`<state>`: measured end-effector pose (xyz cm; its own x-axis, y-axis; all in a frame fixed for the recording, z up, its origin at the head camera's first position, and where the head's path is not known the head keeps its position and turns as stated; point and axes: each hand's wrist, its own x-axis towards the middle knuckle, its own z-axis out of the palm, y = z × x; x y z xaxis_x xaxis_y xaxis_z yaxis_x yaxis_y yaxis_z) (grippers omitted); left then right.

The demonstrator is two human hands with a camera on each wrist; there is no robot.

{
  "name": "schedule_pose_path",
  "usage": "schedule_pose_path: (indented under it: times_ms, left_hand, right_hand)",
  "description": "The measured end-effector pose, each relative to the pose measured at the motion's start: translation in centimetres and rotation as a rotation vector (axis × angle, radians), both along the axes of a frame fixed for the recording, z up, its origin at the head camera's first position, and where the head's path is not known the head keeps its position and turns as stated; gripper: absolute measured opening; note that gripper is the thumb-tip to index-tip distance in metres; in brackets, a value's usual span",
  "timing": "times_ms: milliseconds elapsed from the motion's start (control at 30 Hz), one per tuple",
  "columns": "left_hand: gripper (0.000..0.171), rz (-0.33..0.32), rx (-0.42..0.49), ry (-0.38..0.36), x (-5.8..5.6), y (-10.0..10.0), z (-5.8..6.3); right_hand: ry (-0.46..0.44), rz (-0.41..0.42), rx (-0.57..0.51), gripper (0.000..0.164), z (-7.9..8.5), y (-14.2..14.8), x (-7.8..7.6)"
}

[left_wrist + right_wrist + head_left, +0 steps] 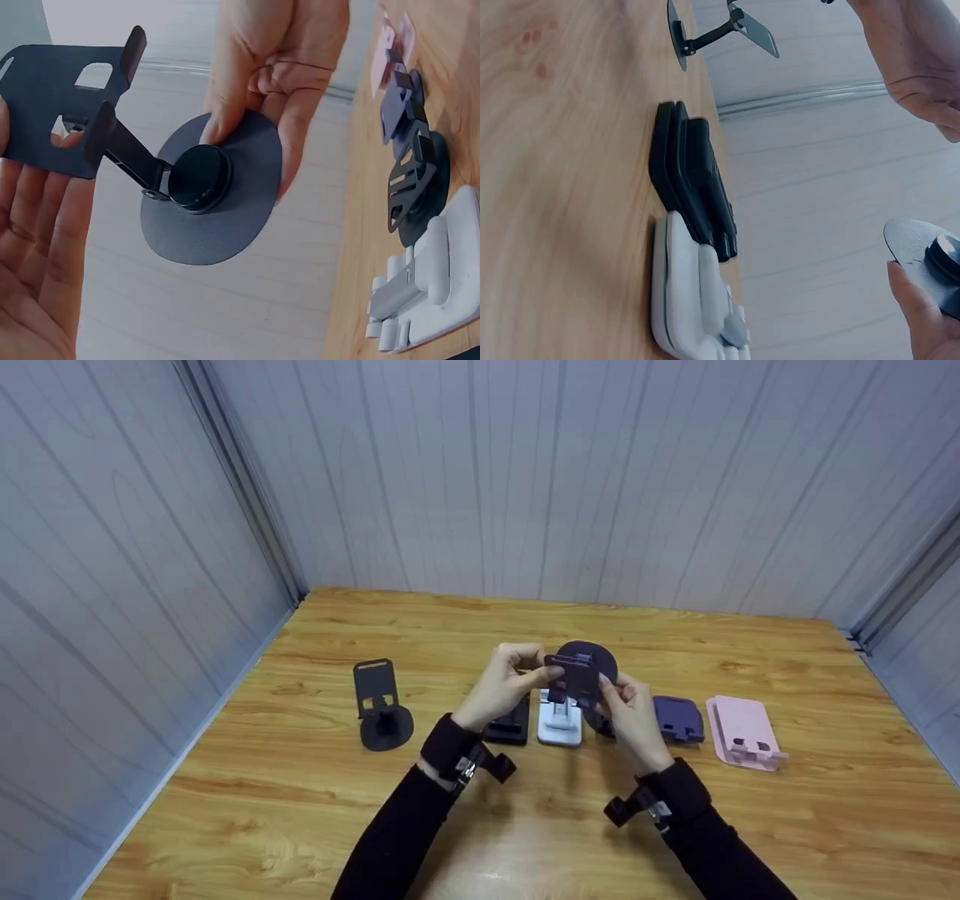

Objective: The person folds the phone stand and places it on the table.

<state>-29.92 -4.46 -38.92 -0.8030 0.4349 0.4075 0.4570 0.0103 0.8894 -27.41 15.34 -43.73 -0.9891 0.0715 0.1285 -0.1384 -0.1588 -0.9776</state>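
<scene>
Both hands hold a dark phone stand (pixel 579 679) raised above the table, its slotted plate unfolded from a round base (pixel 247 210) on a hinged arm. My left hand (pixel 514 682) pinches the plate by its edge, thumb on one face and fingers behind it in the left wrist view. My right hand (pixel 634 712) grips the round base, with the thumb pressed beside the black hub (pixel 196 178). Just beyond and below the hands, a white folded stand (pixel 560 731) and a black folded stand (pixel 506 731) lie on the table.
A black stand (pixel 375 682) with a round foot stands unfolded at the left. To the right lie a purple stand (pixel 679 718) and a pink stand (pixel 744 727). Another dark stand (pixel 420 187) is mostly hidden behind the right hand in the head view. Pale panels (pixel 525 480) enclose the wooden table (pixel 262 810).
</scene>
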Motion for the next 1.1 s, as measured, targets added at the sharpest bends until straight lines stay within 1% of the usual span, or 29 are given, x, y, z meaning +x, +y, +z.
schedule_pose_path:
  times_ms: [167, 333, 467, 600, 700, 833, 933, 1100]
  left_hand:
    - [0.026, -0.048, 0.029, -0.106, 0.1, -0.5, 0.3]
    - [0.024, -0.085, 0.046, -0.211, 0.3, -0.8, 0.6]
    - [0.026, -0.099, 0.038, -0.268, 0.3, -0.8, 0.5]
    - [0.031, -0.103, 0.036, -0.308, 0.0, -0.8, 0.2]
    - [0.032, -0.09, 0.032, -0.342, -0.1, -0.8, 0.0]
    - [0.032, -0.07, 0.013, -0.366, -0.2, -0.7, -0.2]
    - [0.032, -0.076, 0.002, -0.375, -0.2, -0.5, -0.4]
    - [0.029, -0.107, -0.008, -0.408, -0.2, -0.3, -0.6]
  right_hand:
    - [0.022, 0.027, -0.01, 0.022, -0.4, -0.3, 0.2]
    - [0.121, 0.047, 0.022, 0.024, -0.5, -0.2, 0.4]
    - [0.198, 0.037, 0.068, 0.025, -0.5, 0.0, 0.4]
    - [0.284, 0.002, 0.169, 0.025, -0.6, 0.1, 0.4]
    - [0.341, -0.044, 0.278, 0.022, 0.5, -0.1, 1.2]
    - [0.394, -0.125, 0.41, 0.019, 0.7, 0.0, 1.4]
    - [0.444, -0.173, 0.463, 0.018, -0.4, 0.4, 0.7]
    - [0.516, -0.2, 0.51, 0.018, -0.3, 0.7, 0.7]
